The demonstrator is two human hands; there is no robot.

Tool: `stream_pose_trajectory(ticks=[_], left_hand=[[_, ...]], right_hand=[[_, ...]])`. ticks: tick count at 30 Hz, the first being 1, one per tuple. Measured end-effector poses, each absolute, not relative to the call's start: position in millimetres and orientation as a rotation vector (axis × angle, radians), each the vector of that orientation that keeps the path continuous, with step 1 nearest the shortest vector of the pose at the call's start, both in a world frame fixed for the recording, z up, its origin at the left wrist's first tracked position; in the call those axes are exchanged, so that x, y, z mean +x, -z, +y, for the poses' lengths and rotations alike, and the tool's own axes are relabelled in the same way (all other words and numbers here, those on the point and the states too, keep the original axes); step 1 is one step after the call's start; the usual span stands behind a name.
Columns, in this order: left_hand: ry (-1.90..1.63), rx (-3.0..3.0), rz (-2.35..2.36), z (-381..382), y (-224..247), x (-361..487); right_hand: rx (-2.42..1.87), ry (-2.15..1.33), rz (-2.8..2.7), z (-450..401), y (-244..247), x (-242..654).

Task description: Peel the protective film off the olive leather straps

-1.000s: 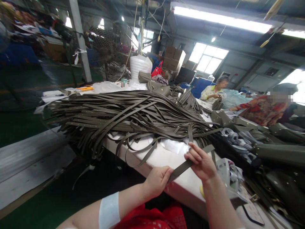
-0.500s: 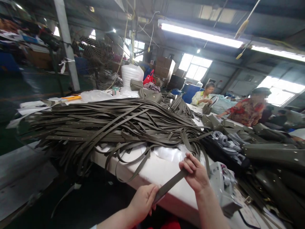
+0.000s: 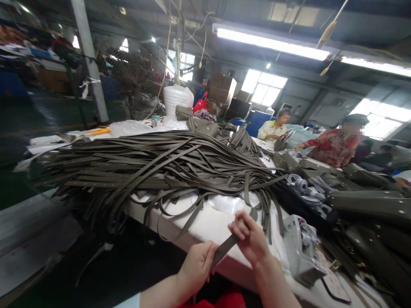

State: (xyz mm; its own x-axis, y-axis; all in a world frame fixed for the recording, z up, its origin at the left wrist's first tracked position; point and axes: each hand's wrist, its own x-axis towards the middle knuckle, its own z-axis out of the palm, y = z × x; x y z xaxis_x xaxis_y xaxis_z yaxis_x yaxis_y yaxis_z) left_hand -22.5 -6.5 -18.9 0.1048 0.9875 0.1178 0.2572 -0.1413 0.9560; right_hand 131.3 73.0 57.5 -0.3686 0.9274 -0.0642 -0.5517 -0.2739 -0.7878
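Right hand (image 3: 248, 237) has moved closer to the left hand (image 3: 196, 266), lower centre; both grip one dark strap (image 3: 226, 248).

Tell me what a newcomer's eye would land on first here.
Probably the great tangle of dark straps sprawled across the white table, mid-picture. Next, below it, the left hand and right hand hold a single strap between them. High on the right, a bright tube light glares.

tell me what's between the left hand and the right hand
In the head view, a stretch of dark strap spans from the left hand to the right hand, held by both.
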Motion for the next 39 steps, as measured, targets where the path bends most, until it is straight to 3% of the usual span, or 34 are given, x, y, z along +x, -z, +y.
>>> stream_pose_trajectory(ticks=[5,10,15,26,34,39], left_hand=[[-1.086,1.622,1.283,-8,10,-23],[-1.205,1.65,1.278,-3,-4,-13],[-1.183,1.572,1.297,-4,13,-10],[-1.106,1.581,1.268,-1,13,-10],[-1.106,1.679,1.262,4,17,-9],[-1.129,1.711,1.23,6,3,-6]], right_hand=[[-0.636,-1.706,-0.715,95,-76,157],[-0.686,-1.798,-0.827,61,-55,122],[-0.737,-1.869,-0.849,55,-41,117],[-0.867,-1.598,-0.952,79,-44,135],[-0.734,-1.801,-0.761,58,-62,142],[-0.877,-1.637,-1.099,52,-65,141]])
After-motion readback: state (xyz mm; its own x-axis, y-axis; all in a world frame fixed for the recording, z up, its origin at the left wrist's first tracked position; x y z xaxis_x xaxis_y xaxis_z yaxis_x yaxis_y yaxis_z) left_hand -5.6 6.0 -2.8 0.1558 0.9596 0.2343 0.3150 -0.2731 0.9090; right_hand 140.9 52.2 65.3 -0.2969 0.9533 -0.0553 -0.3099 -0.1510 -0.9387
